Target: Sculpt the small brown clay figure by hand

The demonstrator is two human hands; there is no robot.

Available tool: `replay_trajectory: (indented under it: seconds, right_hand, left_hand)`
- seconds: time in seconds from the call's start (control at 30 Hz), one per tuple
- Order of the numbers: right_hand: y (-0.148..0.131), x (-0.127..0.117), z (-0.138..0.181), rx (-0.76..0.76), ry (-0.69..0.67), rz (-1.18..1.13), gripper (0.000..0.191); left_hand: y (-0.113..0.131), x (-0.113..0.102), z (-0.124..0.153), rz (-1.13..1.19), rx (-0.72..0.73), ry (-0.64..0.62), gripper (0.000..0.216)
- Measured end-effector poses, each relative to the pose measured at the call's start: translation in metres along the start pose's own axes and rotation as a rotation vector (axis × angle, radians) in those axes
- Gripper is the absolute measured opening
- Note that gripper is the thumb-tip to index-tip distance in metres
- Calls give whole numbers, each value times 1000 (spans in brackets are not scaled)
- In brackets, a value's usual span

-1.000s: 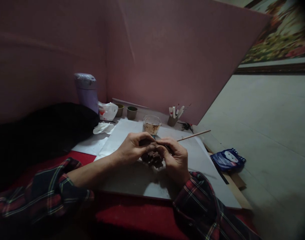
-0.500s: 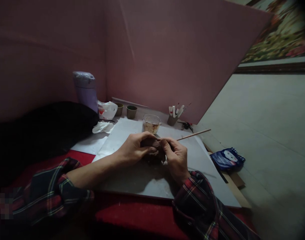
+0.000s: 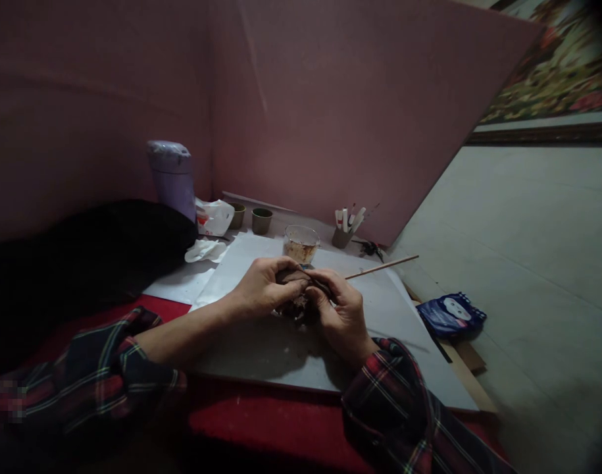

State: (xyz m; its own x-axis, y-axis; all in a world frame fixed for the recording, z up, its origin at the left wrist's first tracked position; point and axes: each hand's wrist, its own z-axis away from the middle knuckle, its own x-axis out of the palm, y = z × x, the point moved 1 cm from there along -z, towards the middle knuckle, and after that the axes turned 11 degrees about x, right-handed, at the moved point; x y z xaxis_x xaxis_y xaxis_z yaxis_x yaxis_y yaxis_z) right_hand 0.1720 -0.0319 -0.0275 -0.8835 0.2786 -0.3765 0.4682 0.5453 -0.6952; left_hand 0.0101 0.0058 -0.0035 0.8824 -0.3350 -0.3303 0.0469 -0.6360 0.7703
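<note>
Between my hands, over the white board (image 3: pixel 261 359), is a dark brown lump of clay (image 3: pixel 299 308) with a rough, ragged underside. My left hand (image 3: pixel 262 289) wraps round its left side, thumb lying across the front. On the other side my right hand (image 3: pixel 343 313) pinches the lump's right edge between thumb and fingers. A thin wooden stick (image 3: pixel 387 265) slants up and right from behind my right hand; its near end is hidden, so I cannot tell what holds it. Just beyond the clay stands a clear glass bowl (image 3: pixel 301 242) with brown stains.
Two small cups (image 3: pixel 262 222), a white plastic bag (image 3: pixel 216 217), crumpled tissue (image 3: pixel 204 250) and a lilac flask (image 3: pixel 174 184) stand at the back left. A pen holder (image 3: pixel 341 237) is at the back right. Dark cloth (image 3: pixel 93 257) lies left; a blue packet (image 3: pixel 452 315) lies right.
My right thumb and fingers have shifted left and further over the clay. More of the lump's top shows between my hands. The view has moved very slightly.
</note>
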Motion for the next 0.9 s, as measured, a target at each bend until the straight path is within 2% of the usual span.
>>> replay_trajectory:
  seconds: [0.1,0.3,0.4,0.6,0.9]
  right_hand:
    - [-1,-1,0,-13,0,6,14]
    - [-1,-3,-1,-53,93,32,17]
    - [-2,-3,0,-73,99,42,21]
    - [-2,-3,1,-59,58,60,26]
    - [-3,-1,2,-1,2,17,13]
  left_hand:
    - [0,0,1,35,-17,4,18]
    - [-5,3,0,386,-135,-2,35]
    - [-5,3,-1,467,-211,25,37]
    - [-3,2,-1,490,-237,73,34]
    - [3,2,-1,410,-225,93,22]
